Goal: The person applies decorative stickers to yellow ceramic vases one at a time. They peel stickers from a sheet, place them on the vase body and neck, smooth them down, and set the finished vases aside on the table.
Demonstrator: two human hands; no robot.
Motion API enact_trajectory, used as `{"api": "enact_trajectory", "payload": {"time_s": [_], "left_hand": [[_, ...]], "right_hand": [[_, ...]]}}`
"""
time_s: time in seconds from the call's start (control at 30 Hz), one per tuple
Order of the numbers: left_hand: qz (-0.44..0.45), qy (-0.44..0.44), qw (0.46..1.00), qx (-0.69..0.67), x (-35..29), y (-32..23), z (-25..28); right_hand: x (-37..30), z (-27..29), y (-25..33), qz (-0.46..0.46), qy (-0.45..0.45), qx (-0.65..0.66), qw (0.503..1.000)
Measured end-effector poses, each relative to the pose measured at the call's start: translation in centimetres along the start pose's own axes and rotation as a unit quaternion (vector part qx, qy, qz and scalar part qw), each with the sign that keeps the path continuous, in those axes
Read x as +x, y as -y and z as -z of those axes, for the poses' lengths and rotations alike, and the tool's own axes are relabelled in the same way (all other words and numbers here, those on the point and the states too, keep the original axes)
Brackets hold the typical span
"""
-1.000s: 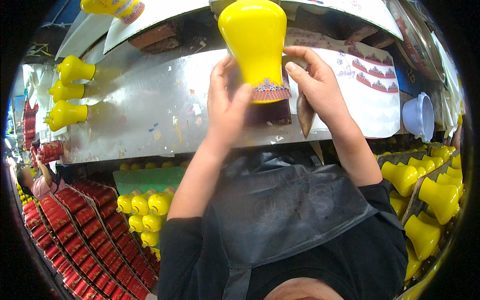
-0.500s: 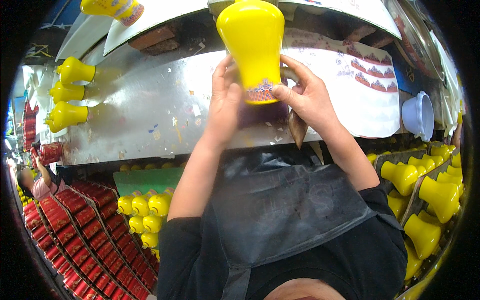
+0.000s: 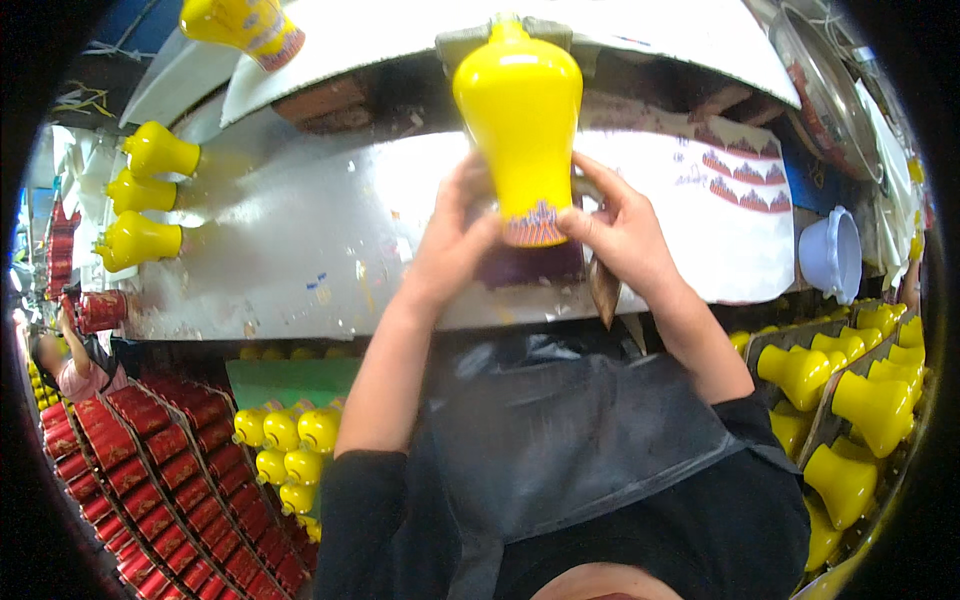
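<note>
A glossy yellow vase (image 3: pixel 520 110) stands between my two hands over the workbench, its narrow neck toward the far side. Around its foot runs a printed band (image 3: pixel 534 224) of blue and red pattern. My left hand (image 3: pixel 458 235) is at the vase's lower left side, thumb by the patterned band and fingers partly hidden behind the vase. On the other side, my right hand (image 3: pixel 625 228) grips the foot, with its thumb pressed on the band's right edge. Under the foot is a dark purple block (image 3: pixel 530 268). A pointed brown wooden piece (image 3: pixel 604 292) lies below my right hand.
A white sheet with printed strips (image 3: pixel 748 190) covers the bench's right part, beside a pale blue bucket (image 3: pixel 830 255). Several yellow vases (image 3: pixel 140 240) lie at the left; others fill racks (image 3: pixel 840 480) at the right. Red cylinders (image 3: pixel 170 470) are racked lower left, near another person (image 3: pixel 85 375).
The whole view has shifted slightly, so the vase and bench sit lower in it. My left thumb has come nearer the vase's foot. My right hand keeps its hold there.
</note>
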State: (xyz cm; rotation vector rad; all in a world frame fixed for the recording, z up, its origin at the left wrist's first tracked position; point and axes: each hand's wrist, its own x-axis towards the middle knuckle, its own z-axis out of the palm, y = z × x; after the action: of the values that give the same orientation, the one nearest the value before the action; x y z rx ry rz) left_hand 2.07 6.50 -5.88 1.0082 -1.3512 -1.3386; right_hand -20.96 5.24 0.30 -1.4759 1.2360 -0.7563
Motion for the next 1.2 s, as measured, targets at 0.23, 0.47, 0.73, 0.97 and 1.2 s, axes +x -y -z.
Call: {"api": "enact_trajectory", "payload": {"time_s": [0.23, 0.47, 0.73, 0.97, 1.2], "left_hand": [[-0.019, -0.011, 1.000, 0.009, -0.3, -0.8, -0.9], [-0.032, -0.024, 0.994, 0.097, -0.4, 0.2, -0.6], [-0.044, -0.053, 0.992, 0.107, -0.9, -1.3, -1.5], [-0.040, -0.076, 0.987, 0.134, -1.1, -1.8, -1.9], [0.008, -0.061, 0.996, 0.066, -1.3, -1.7, -2.1]], "right_hand": [[-0.2, 0.1, 0.5, -0.022, 0.008, 0.016, 1.000], [-0.4, 0.0, 0.4, -0.054, 0.017, 0.066, 0.996], [0.0, 0.0, -0.9, -0.006, 0.005, 0.085, 0.996], [0.1, 0.0, -0.8, -0.032, 0.012, 0.082, 0.996], [-0.7, 0.2, 1.3, -0.041, 0.004, 0.014, 0.999]]}}
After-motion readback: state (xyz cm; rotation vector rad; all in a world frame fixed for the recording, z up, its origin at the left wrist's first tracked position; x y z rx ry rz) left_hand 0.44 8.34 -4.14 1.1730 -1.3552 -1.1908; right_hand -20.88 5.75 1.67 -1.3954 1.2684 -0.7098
